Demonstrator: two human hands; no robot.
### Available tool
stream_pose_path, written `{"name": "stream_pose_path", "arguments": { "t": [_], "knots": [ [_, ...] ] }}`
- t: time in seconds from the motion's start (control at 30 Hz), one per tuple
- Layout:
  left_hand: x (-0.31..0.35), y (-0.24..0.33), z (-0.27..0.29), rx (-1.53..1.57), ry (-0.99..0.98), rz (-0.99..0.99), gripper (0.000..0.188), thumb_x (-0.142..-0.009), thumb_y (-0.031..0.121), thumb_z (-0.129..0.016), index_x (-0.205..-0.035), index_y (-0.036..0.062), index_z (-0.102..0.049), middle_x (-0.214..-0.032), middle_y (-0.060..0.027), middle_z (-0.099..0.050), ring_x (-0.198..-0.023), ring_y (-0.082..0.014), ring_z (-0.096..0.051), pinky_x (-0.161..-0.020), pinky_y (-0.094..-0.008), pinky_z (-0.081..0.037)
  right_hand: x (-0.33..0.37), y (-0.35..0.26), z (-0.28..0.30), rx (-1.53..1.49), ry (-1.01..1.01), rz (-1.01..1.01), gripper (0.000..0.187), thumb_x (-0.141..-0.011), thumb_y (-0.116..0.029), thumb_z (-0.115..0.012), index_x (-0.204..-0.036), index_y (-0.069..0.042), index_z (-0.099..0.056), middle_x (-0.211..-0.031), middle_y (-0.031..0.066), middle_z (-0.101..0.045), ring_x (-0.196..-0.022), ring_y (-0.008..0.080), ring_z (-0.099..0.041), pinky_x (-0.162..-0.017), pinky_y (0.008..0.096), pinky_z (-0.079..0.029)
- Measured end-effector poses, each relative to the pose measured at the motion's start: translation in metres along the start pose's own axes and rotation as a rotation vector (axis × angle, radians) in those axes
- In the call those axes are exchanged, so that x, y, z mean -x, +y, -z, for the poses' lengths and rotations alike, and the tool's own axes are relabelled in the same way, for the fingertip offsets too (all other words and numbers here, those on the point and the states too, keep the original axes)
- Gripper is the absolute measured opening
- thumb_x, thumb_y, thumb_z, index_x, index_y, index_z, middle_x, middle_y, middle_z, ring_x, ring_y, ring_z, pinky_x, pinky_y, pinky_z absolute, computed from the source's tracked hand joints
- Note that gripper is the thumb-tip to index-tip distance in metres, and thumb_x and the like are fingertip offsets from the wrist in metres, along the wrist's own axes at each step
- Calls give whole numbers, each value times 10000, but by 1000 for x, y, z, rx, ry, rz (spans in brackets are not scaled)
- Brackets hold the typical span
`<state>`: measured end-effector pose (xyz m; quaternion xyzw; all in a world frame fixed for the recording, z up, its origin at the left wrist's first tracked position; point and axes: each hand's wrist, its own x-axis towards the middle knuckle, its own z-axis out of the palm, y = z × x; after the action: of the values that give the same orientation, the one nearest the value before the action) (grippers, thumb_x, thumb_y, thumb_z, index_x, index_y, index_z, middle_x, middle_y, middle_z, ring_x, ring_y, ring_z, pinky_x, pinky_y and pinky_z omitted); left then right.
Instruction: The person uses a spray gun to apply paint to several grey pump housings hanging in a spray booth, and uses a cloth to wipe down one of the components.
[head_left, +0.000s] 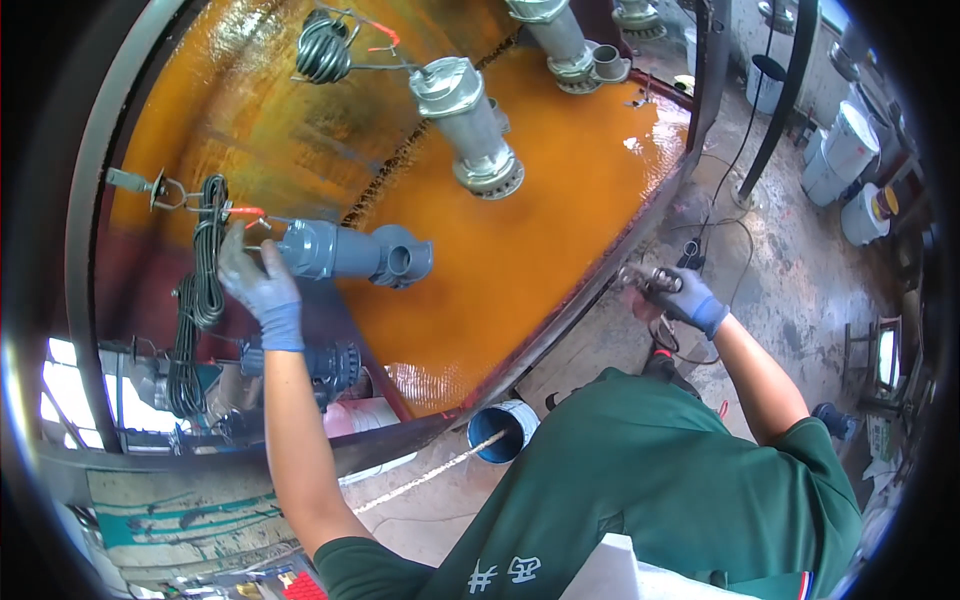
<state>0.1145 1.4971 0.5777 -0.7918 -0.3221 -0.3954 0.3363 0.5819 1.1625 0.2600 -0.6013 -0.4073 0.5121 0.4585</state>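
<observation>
Right gloved hand (pixel 693 297) clenched round metallic spray gun (pixel 657 283), right of centre. Left gloved hand (pixel 262 288), left of frame — thumb and fingers parted at cable end of blue-grey cylindrical metal pump (pixel 340 251); whether gripping, cannot tell. Lower centre: round blue-lined bucket (pixel 526 420), white-crusted stick (pixel 430 475) inside. Dark-red rim (pixel 580 305) runs diagonally; grey concrete floor (pixel 775 325) beyond, rightward.

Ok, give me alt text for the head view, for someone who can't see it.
A person's gloved left hand is at the cable end of a hanging blue-grey pump, while the gloved right hand grips a metal tool, apparently a spray gun. Other, greyer pumps hang beyond, against a wet-looking orange surface.
</observation>
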Motion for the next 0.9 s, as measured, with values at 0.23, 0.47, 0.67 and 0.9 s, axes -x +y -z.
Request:
{"name": "stream_pose_path", "arguments": {
  "t": [0.23,0.47,0.67,0.9],
  "knots": [
    [-60,141,-144,338,-408,-77,393,-925,249,-690,-1284,92,-670,-1340,-170,-621,-1260,-366,-549,-1086,-479,-425,-32,-68,75,312,453,145,353,-887,-221,-722,-1186,-48,-650,-953,202,-711,-927,353,-709,-826,443,-528],
    [-139,240,-245,126,-511,-265,504,-893,299,-692,-1356,110,-636,-1459,-172,-560,-1301,-395,-532,-1087,-499,-448,-64,-71,119,314,-58,206,301,-891,-324,-715,-1047,-72,-663,-920,207,-713,-923,387,-699,-797,460,-537],
    [-153,252,-293,54,-937,100,582,-927,371,-646,-1448,122,-566,-1454,-137,-588,-1261,-405,-580,-1096,-475,-446,-100,-65,122,203,192,168,287,-899,-326,-715,-1021,-74,-649,-891,198,-703,-874,399,-694,-761,477,-536],
    [-124,226,-291,317,-734,-3,506,-897,153,-671,-1360,-39,-597,-1398,-262,-600,-1300,-399,-577,-1106,-448,-449,-128,-54,100,257,36,283,338,-905,-394,-697,-1016,-83,-625,-842,206,-678,-841,410,-679,-768,516,-518]
  ]
}}
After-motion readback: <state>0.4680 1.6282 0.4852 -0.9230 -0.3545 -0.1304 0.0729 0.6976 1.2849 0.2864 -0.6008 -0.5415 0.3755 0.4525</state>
